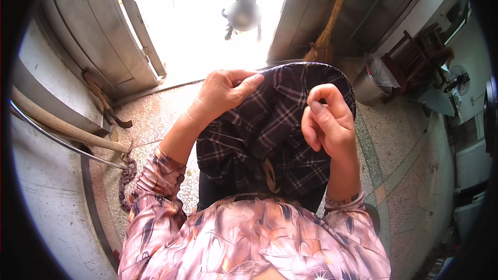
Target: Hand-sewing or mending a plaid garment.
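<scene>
A dark plaid cloth [268, 112] with pale lines lies spread over my lap, its rounded far edge raised. My left hand [229, 89] pinches that edge between thumb and fingers at the upper left. Over the right part of the cloth is my right hand [328, 118], thumb and index fingertip pressed together; whether a fine needle or thread is between them cannot be told. A thin, needle-like line [225, 136] shows on the left of the cloth. A tan strap or band [269, 175] lies in its folds near my waist.
A dark animal [244, 13] stands in the bright doorway. A straw broom [325, 41] leans at the right door. Farther right are a lined bin [369, 85] and dark wooden chairs [408, 56]. A wooden pole [70, 124] and a hooked tool [120, 122] are at the left wall.
</scene>
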Action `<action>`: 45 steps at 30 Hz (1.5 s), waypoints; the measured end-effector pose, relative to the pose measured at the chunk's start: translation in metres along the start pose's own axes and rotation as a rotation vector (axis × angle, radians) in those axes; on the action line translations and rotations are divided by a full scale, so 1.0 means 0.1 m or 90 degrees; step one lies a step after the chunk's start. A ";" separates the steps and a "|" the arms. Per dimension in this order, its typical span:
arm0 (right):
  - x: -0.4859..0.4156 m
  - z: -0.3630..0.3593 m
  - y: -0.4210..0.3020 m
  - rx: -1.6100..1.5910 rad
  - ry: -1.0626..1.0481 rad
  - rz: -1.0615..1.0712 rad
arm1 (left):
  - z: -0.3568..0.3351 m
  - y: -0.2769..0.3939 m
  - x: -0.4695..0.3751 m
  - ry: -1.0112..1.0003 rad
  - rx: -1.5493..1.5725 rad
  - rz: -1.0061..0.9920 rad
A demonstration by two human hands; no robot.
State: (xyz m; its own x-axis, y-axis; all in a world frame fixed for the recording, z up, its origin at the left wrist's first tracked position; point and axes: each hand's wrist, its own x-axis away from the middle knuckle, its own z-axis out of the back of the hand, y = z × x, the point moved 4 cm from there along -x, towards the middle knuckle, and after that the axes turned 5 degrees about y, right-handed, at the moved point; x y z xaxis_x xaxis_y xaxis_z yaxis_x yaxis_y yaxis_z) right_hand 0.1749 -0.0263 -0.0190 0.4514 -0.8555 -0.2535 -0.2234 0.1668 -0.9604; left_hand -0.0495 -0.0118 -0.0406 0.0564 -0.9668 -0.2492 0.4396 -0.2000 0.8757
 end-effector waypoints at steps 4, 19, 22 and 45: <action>-0.17 -0.06 0.08 0.117 0.002 0.009 | -0.03 0.04 0.02 0.029 -0.014 -0.033; -0.48 -0.21 0.34 0.479 0.084 0.160 | -0.03 0.06 0.04 0.108 -0.158 -0.168; -0.49 -0.21 0.36 0.474 0.083 0.161 | -0.03 0.03 0.05 0.104 -0.152 -0.150; -0.49 -0.42 0.38 0.616 0.155 0.342 | -0.13 0.08 0.11 0.181 -0.301 -0.266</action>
State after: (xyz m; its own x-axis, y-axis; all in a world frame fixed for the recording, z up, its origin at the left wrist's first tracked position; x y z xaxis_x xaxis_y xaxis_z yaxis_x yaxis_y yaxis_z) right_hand 0.1078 0.0017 -0.0385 0.2949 -0.6133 -0.7328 0.4713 0.7604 -0.4468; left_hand -0.0333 -0.0217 -0.0415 0.0023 -0.7319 -0.6814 0.8154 -0.3931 0.4250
